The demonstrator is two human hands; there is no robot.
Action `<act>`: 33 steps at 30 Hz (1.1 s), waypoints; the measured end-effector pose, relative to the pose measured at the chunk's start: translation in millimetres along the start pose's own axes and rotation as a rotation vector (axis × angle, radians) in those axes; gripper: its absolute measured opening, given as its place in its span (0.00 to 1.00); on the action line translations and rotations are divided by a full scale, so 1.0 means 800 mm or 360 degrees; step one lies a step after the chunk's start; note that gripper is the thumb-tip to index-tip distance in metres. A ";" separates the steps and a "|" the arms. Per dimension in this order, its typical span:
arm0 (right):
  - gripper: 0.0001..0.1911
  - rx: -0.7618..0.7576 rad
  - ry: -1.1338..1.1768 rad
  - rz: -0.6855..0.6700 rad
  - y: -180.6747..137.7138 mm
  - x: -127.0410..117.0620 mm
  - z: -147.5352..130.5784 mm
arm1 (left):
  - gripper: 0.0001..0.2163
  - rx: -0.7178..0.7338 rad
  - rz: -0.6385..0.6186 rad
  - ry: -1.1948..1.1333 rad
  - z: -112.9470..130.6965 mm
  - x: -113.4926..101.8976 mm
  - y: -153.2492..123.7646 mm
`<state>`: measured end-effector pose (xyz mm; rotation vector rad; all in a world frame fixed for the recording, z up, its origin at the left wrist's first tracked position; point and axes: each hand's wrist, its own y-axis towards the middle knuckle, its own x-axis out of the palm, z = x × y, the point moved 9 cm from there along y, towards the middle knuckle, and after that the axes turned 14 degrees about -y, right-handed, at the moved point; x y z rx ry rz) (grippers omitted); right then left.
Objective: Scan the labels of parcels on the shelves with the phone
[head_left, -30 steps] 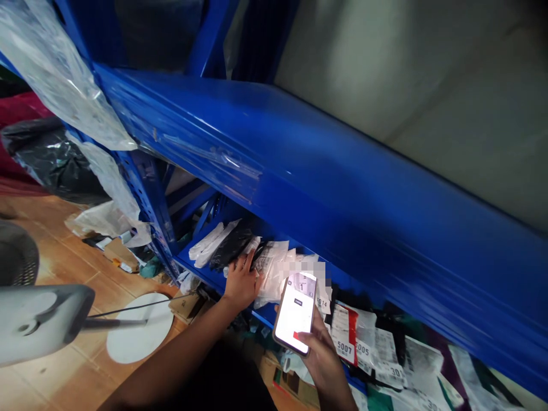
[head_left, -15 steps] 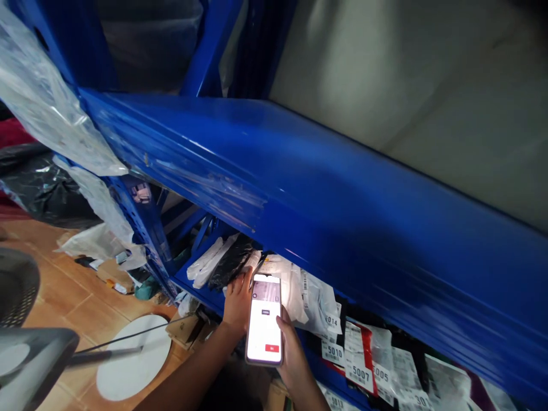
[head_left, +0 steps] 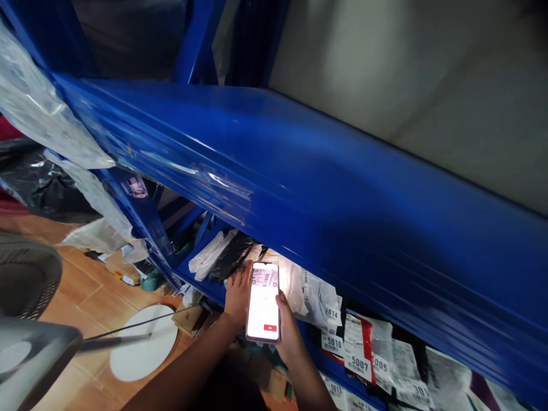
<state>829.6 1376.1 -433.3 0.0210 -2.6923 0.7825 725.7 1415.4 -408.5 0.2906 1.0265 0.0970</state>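
My right hand point(head_left: 286, 328) is closed around a smartphone point(head_left: 263, 311), held upright over the lower shelf. The lit screen shows a camera picture of a printed label at the top and a red button near the bottom. Beside the phone, my left hand point(head_left: 237, 298) reaches to the row of parcels with its fingers stretched out; the phone hides part of them. Just beyond those fingers lie a black plastic parcel point(head_left: 231, 257) and white parcels point(head_left: 208, 254). Bright light falls on a pale parcel point(head_left: 285, 268) behind the phone.
A blue shelf beam point(head_left: 278, 154) crosses above my hands. To the right hang bagged parcels with numbered labels, such as 5007 point(head_left: 358, 365) and 5010 point(head_left: 332, 342). A fan point(head_left: 29, 279) with a round white base point(head_left: 143, 348) stands on the tiled floor, its cable stretched towards cardboard boxes point(head_left: 188, 317).
The phone has risen slightly in view, and its camera picture has gone from blurry to a label. Light on the parcel behind it is brighter. My left hand stays by the parcels.
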 end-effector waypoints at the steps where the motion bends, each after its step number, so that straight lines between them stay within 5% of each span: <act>1: 0.30 0.0000 -0.0013 0.0006 0.001 -0.001 0.000 | 0.18 -0.0009 -0.0015 -0.0001 0.000 0.000 0.000; 21: 0.28 0.0024 -0.0077 0.0031 0.001 0.009 -0.006 | 0.16 0.0009 -0.0030 0.0012 -0.003 0.002 -0.002; 29: 0.23 0.0033 -0.0099 0.0057 0.004 0.011 -0.004 | 0.17 0.0202 0.0364 0.0070 0.003 -0.012 -0.008; 33: 0.26 0.0035 -0.0107 0.0041 0.005 0.016 -0.006 | 0.19 0.0210 0.0389 0.0074 0.001 -0.011 -0.007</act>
